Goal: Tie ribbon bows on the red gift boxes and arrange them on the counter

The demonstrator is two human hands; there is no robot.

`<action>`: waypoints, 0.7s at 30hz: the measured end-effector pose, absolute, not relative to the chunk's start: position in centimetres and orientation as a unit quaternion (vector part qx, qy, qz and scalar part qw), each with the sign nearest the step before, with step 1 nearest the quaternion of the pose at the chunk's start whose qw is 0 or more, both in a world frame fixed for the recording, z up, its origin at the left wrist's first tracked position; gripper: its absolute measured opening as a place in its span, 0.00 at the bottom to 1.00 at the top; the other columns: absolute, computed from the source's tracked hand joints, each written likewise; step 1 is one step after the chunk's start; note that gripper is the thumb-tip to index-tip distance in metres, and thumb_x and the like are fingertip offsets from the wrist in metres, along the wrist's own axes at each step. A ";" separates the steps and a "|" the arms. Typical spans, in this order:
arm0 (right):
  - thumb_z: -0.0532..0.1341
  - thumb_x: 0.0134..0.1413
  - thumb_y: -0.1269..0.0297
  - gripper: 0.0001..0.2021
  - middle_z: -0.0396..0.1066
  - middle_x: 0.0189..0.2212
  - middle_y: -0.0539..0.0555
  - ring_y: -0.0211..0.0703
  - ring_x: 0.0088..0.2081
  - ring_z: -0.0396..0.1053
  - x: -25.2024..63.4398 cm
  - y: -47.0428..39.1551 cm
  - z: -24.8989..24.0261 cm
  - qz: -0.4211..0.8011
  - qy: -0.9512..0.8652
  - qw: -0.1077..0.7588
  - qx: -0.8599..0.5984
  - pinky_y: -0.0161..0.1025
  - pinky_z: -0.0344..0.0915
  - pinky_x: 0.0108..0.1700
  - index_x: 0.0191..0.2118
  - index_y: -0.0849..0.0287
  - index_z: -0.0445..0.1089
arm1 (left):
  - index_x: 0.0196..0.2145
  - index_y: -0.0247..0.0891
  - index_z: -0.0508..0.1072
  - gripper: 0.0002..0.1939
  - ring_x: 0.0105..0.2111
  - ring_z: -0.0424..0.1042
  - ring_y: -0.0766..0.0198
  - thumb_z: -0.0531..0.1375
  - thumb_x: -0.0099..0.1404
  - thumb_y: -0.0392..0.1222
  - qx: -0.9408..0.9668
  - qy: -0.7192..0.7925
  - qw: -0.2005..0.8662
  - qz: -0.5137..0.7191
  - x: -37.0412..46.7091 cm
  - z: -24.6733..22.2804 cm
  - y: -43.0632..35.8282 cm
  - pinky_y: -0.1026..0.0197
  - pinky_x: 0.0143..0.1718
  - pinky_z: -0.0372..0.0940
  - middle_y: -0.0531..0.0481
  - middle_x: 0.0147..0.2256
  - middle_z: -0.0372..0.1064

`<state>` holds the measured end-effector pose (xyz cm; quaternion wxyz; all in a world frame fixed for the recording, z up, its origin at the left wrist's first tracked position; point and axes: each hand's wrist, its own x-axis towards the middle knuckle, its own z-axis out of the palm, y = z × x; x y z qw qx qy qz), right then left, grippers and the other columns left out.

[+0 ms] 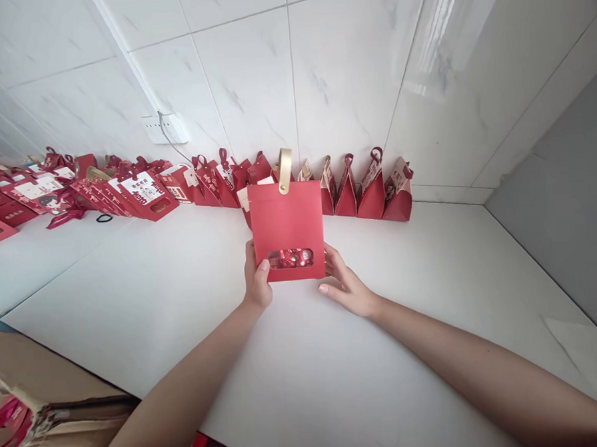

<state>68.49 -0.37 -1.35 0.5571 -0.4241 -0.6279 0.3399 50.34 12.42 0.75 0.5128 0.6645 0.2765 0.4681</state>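
Observation:
A red gift box [287, 217] stands upright at the middle of the view, with a gold strap handle [286, 169] fixed on top by a stud. Wrapped red pieces show through the rounded window near its bottom. My left hand [258, 279] grips the lower left edge, thumb on the front and fingers behind. At the lower right edge is my right hand [346, 284], its thumb apart from its fingers; the fingertips are partly hidden beside the box, and the palm holds nothing.
Red triangular boxes [369, 193] line the white table [431, 270] along the tiled wall. More red boxes [144, 191] crowd the back left, near a black loop [104, 218]. An open cardboard box [62, 389] sits at the lower left. A socket [166, 129] is on the wall.

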 end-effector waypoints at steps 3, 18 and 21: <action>0.61 0.62 0.50 0.38 0.55 0.66 0.60 0.50 0.53 0.70 68.4 -0.3 -1.6 0.324 -0.610 0.558 -0.459 0.50 0.69 0.53 0.70 0.45 0.40 | 0.56 0.45 0.63 0.29 0.62 0.59 0.43 0.54 0.63 0.62 0.700 0.199 0.445 0.522 50.5 0.2 12.3 0.44 0.58 0.60 0.43 0.57 0.63; 0.51 0.67 0.46 0.30 0.54 0.67 0.56 0.53 0.68 0.52 69.2 0.3 -2.1 0.184 -0.494 0.692 -0.493 0.57 0.51 0.68 0.70 0.47 0.46 | 0.63 0.49 0.63 0.36 0.57 0.68 0.45 0.68 0.59 0.50 0.625 0.187 0.733 0.190 52.0 1.1 9.2 0.47 0.48 0.71 0.41 0.59 0.67; 0.50 0.67 0.45 0.31 0.54 0.67 0.56 0.52 0.68 0.52 69.3 0.4 -2.3 0.189 -0.497 0.683 -0.500 0.56 0.52 0.68 0.70 0.47 0.44 | 0.62 0.47 0.65 0.34 0.58 0.67 0.45 0.68 0.60 0.48 0.640 0.158 0.722 0.210 52.3 0.8 9.1 0.46 0.51 0.70 0.41 0.60 0.66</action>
